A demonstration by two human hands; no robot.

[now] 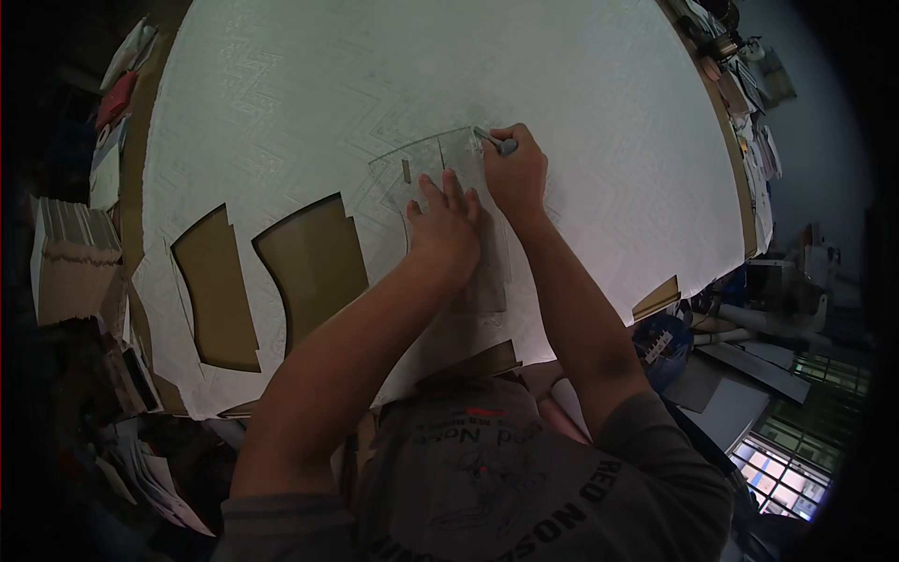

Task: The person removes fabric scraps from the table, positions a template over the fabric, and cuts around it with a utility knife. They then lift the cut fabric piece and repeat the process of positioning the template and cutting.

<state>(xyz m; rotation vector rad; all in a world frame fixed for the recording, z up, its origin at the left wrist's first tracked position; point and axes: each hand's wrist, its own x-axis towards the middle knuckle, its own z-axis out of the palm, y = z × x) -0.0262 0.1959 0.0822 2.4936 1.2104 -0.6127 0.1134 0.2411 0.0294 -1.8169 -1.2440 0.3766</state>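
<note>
A large sheet of white fabric (609, 122) with a faint zigzag texture covers the table. On it, near the middle, lies a see-through pattern template (487, 272) with a curved top edge and a small slot. My left hand (445, 225) presses flat on the template, fingers spread. At the template's upper right corner, my right hand (517, 173) grips a grey pen (496, 141), its tip at the edge. A thin dark line follows the curved top edge leftward from the pen.
Two curved cutouts in the fabric, a left one (217, 290) and a right one (314, 262), show the brown surface underneath. A tall stack of paper or card (80, 253) stands beyond the left edge. Assorted items (749, 122) line the right edge; a blue object (663, 351) sits below it.
</note>
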